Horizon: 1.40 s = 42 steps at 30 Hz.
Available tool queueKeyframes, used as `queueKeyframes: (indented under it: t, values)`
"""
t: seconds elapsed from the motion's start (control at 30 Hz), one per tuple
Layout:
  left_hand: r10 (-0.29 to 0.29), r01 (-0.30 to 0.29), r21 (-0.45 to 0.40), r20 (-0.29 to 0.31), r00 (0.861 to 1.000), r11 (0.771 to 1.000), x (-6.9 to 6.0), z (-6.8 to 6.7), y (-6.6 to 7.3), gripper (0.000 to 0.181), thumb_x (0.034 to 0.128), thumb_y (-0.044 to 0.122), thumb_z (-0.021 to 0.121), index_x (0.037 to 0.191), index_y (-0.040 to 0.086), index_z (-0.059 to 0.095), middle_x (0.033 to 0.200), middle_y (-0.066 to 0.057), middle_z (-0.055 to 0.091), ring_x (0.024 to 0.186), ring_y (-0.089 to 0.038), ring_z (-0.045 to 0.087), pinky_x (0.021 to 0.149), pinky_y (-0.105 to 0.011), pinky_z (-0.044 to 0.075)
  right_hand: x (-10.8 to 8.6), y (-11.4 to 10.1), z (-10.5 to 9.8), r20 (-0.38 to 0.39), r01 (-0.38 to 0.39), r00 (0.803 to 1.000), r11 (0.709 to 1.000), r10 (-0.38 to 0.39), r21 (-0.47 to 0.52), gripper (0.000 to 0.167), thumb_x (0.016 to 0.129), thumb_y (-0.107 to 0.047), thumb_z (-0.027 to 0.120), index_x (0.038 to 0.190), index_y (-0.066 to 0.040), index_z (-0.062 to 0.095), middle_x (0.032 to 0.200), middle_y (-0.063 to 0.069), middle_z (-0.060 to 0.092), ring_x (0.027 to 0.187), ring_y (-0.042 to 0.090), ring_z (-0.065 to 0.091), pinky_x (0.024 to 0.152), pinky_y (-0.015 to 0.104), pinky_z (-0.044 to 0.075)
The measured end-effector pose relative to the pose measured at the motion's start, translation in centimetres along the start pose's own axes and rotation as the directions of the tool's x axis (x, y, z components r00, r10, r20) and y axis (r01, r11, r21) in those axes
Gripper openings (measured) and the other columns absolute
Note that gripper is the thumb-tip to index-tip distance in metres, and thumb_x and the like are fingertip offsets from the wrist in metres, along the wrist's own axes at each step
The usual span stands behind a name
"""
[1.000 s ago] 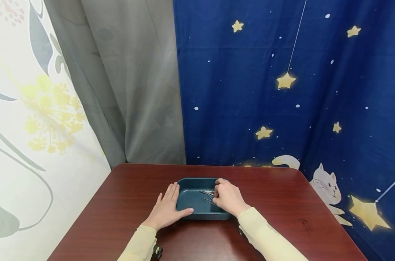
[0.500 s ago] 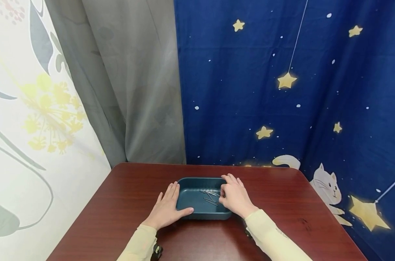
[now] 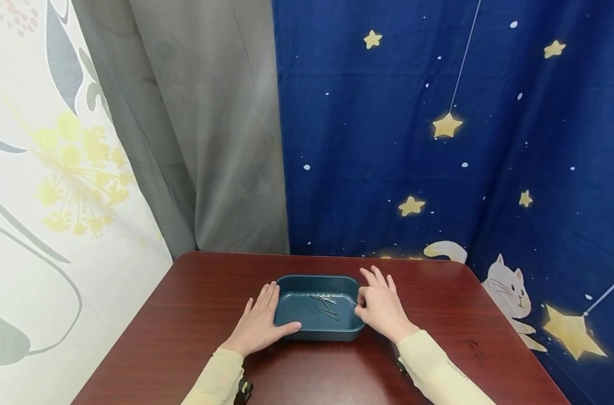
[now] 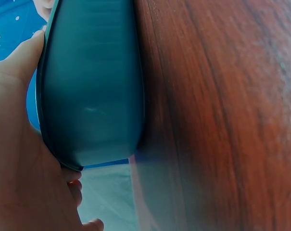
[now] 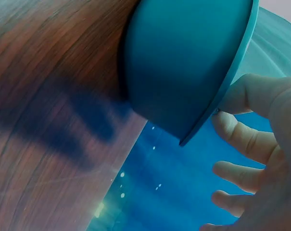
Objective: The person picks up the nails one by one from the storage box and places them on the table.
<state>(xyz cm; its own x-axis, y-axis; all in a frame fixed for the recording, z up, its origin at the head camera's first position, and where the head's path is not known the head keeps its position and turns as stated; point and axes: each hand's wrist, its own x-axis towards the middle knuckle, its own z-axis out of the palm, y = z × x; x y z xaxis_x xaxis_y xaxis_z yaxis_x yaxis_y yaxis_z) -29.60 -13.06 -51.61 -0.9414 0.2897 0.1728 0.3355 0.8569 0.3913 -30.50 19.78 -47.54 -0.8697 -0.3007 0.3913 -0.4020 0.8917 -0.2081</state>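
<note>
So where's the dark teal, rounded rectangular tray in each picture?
Head: dark teal, rounded rectangular tray low, near the middle, between the left hand and right hand.
Left wrist: tray at top, left of centre.
Right wrist: tray at top, just right of centre.
Shared landmark: reddish-brown wood-grained table.

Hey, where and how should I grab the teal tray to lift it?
Probably by the rim at its two short ends, coming in from left and right together. The teal tray is longer side to side, sits flat on the table and holds loose thin metal pieces, so an even hold should keep it level. The left hand touches the left end.
</note>
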Motion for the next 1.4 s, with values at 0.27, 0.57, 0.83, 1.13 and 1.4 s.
queueKeyframes:
  t: [0.27,0.57,0.83,1.13,1.4]
  values:
    - [0.017,-0.017,0.003,-0.007,1.000,1.000,0.0,0.2,0.0,0.115,0.0813,0.081,0.056,0.161,0.006,0.019,0.168,-0.006,0.011,0.154,-0.025,0.009,0.116,-0.062,0.015,-1.0,1.5,-0.6,-0.051,0.004,0.999,0.999,-0.002,0.051,0.031,0.072,-0.017,0.078,0.059,-0.032,0.054,0.155,0.014,0.042,0.149,0.039,0.022,0.112,0.070,0.014]
    - [0.009,-0.009,0.002,-0.002,1.000,1.000,-0.1,0.2,0.0,0.114,0.0822,0.079,0.058,0.161,0.006,0.019,0.168,-0.006,0.010,0.154,-0.027,0.010,0.117,-0.062,0.014,-2.2,3.3,-1.2,-0.054,-0.019,0.998,0.999,0.022,0.049,0.028,0.074,-0.019,0.076,0.061,-0.031,0.055,0.157,0.014,0.038,0.150,0.038,0.018,0.113,0.068,0.011]
    - [0.006,-0.006,0.002,0.000,1.000,1.000,-0.2,0.1,-0.1,0.115,0.0818,0.080,0.057,0.161,0.006,0.019,0.168,-0.006,0.011,0.154,-0.026,0.008,0.117,-0.062,0.014,-3.4,4.6,-1.0,-0.063,-0.065,0.996,0.997,0.068,0.051,0.027,0.072,-0.016,0.075,0.059,-0.030,0.054,0.154,0.017,0.042,0.148,0.041,0.020,0.110,0.071,0.013]
    - [0.009,-0.009,0.009,-0.006,1.000,1.000,-0.1,0.2,-0.2,0.117,0.0802,0.084,0.053,0.161,0.006,0.019,0.168,-0.006,0.011,0.154,-0.027,0.010,0.116,-0.062,0.015,-4.6,5.9,0.2,0.006,-0.098,0.995,0.995,0.098,-0.020,0.034,0.070,-0.017,0.078,0.054,-0.029,0.051,0.149,0.020,0.047,0.145,0.047,0.024,0.105,0.074,0.018]
    - [0.007,-0.007,-0.002,-0.008,1.000,1.000,0.0,0.1,-0.1,0.115,0.0818,0.079,0.058,0.161,0.006,0.018,0.168,-0.005,0.010,0.154,-0.026,0.008,0.117,-0.062,0.013,-4.9,6.3,0.5,0.074,-0.117,0.990,0.991,0.121,-0.063,0.035,0.073,-0.018,0.079,0.055,-0.028,0.051,0.149,0.021,0.047,0.145,0.049,0.022,0.105,0.076,0.018]
